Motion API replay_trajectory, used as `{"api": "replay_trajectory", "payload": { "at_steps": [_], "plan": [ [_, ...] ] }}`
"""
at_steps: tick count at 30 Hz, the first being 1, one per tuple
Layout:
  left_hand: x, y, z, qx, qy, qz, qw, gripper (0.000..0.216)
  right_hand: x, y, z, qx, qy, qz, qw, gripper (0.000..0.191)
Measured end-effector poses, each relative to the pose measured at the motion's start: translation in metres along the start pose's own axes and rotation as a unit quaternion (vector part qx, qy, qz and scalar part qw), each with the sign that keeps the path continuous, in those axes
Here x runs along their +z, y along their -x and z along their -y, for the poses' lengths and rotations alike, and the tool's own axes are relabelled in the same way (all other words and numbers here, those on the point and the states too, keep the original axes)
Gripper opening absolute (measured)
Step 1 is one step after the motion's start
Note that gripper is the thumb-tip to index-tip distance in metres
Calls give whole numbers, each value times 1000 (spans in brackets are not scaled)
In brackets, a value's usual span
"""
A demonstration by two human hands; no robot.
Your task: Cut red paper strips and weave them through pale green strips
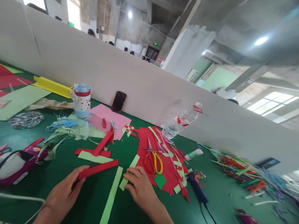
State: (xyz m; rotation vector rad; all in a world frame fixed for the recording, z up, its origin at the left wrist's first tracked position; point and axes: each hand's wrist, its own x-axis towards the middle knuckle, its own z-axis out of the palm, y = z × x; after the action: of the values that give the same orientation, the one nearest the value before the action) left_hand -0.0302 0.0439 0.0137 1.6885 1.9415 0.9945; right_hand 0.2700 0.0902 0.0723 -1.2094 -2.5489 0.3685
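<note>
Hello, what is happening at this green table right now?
A person sits at a green table strewn with cut paper. The left hand holds one end of a red paper strip. The right hand presses its fingers on a light green strip; another long green strip lies between the hands. Scissors with red and yellow handles rest on a pile of red paper beside the right hand.

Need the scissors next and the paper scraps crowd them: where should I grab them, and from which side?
Probably by the red and yellow handle loops of the scissors, from the near side. They face the right hand, while the blades point away over the red paper.
</note>
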Motion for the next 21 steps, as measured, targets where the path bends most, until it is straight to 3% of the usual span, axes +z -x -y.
{"api": "replay_trajectory", "payload": {
  "at_steps": [3,8,11,14,18,21],
  "plan": [
    [-2,0,-1,-12,4,12,1000,37,0,-3,-1,-4,-16,0,1000,17],
    [-4,1,-3,-51,39,37,997,38,-3,-6,-3,-21,2,7,1000,22],
    [-2,2,-12,-78,92,53,991,42,-4,-9,-4,-38,12,14,999,15],
    [3,1,-25,-123,207,73,968,50,-6,-12,-5,-54,-5,5,999,6],
    [9,-2,-40,-169,372,85,909,61,-16,-9,-5,-61,-53,-27,996,13],
    [5,-5,-47,-160,367,87,912,65,-29,-4,-6,-49,-70,-84,993,17]
  ]
}}
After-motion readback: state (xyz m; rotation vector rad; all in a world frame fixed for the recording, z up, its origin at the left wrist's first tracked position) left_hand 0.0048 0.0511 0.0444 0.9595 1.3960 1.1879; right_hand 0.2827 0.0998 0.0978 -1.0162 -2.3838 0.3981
